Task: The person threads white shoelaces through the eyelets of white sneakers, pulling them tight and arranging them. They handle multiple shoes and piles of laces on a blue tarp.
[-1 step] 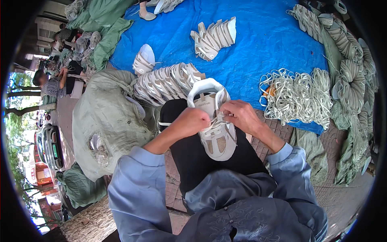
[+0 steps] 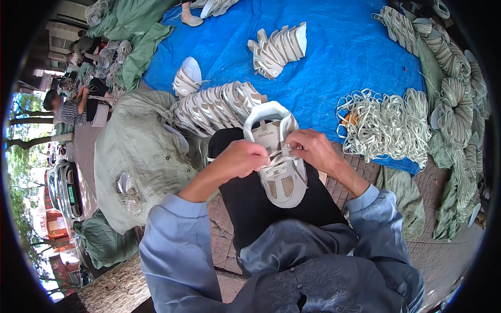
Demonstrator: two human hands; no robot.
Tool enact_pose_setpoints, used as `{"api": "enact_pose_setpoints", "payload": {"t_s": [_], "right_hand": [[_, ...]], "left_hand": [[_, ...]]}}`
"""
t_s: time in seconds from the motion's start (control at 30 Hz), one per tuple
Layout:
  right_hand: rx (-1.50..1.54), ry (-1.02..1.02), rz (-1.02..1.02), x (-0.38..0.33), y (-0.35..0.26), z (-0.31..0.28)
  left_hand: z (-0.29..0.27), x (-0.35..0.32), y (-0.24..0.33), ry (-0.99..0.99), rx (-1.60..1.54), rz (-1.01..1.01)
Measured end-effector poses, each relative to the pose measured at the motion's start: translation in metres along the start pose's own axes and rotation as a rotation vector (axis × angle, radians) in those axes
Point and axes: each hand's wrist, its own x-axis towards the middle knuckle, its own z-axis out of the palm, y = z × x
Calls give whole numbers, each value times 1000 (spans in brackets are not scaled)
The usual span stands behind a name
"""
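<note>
A beige and white shoe upper (image 2: 284,185) lies across my black-trousered lap, toe toward me, its padded collar pointing away. Pale lace crosses its front. My left hand (image 2: 244,157) is closed in a pinch on a shoelace (image 2: 273,160) at the upper's left eyelet side. On the other side, my right hand (image 2: 310,150) has thumb and fingers closed on the eyelet edge of the upper, beside the tongue (image 2: 266,136). Whether its fingertips also hold lace is hidden.
Nested uppers (image 2: 216,107) lie beyond my left knee, more (image 2: 279,49) on the blue tarp (image 2: 334,57). Pale laces (image 2: 386,125) are heaped at right. A sack (image 2: 146,156) stands left; bundled uppers (image 2: 451,104) line the far right. People sit at the upper left.
My left hand has shifted slightly left and its grip shows more of the lace. My right hand and the shoe upper have stayed nearly in place.
</note>
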Motion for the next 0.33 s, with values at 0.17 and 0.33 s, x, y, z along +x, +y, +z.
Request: {"api": "enact_pose_setpoints", "payload": {"t_s": [0.17, 0.33], "right_hand": [[-46, 169, -292, 3, -17, -2], [-65, -59, -278, 15, -71, 45]], "left_hand": [[-13, -75, -14, -12, -778, 478], [23, -64, -1, -79, -689, 498]]}}
